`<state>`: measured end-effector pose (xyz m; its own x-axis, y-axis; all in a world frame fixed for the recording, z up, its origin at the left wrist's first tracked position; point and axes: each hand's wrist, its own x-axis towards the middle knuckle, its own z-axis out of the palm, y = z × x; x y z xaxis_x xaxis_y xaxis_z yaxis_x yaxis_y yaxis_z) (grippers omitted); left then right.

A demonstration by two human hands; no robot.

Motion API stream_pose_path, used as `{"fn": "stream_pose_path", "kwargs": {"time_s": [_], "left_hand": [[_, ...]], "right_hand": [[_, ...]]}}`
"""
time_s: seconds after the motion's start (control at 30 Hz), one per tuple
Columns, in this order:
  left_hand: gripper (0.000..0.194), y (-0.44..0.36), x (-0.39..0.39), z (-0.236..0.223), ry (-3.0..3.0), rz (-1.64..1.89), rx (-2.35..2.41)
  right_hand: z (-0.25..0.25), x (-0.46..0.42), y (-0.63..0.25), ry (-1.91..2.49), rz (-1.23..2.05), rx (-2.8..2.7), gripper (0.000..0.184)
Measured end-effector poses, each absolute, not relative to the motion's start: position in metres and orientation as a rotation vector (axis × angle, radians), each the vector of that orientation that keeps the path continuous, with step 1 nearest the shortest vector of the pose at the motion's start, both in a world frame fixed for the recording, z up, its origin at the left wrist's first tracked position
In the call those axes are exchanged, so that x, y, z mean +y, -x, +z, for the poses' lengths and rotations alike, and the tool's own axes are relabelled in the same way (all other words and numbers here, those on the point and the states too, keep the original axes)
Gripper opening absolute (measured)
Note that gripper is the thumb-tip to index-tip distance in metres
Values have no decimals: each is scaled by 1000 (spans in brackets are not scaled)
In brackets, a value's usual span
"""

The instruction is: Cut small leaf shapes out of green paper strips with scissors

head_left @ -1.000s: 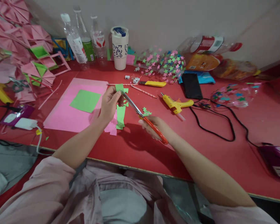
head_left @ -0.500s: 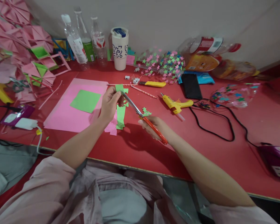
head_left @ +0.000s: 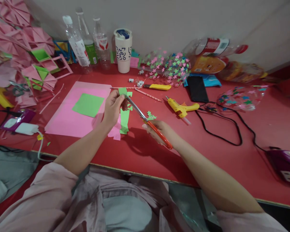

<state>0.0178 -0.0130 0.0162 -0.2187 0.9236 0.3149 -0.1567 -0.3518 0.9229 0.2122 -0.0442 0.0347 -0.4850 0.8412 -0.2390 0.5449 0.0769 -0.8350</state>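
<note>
Two hands are working above the red table [head_left: 145,158]: the left hand [head_left: 114,104] is pinching a green paper piece [head_left: 122,91], the right hand [head_left: 163,132] gripping red-handled scissors [head_left: 157,130].

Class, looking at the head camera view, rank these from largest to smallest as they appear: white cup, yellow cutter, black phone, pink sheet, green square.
1. Pink sheet
2. White cup
3. Green square and black phone: too alike to rank
4. Yellow cutter
</note>
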Motion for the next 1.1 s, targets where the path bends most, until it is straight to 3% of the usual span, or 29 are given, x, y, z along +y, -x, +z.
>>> {"fn": "stream_pose_path", "kwargs": {"time_s": [0.57, 1.1], "left_hand": [[6, -17, -14, 16, -1111, 1662, 927], [6, -23, -18, 15, -1054, 1617, 945]], "right_hand": [[37, -49, -207, 1356, 1680, -1772, 45], [37, -49, -204, 1426, 1756, -1702, 43]]}}
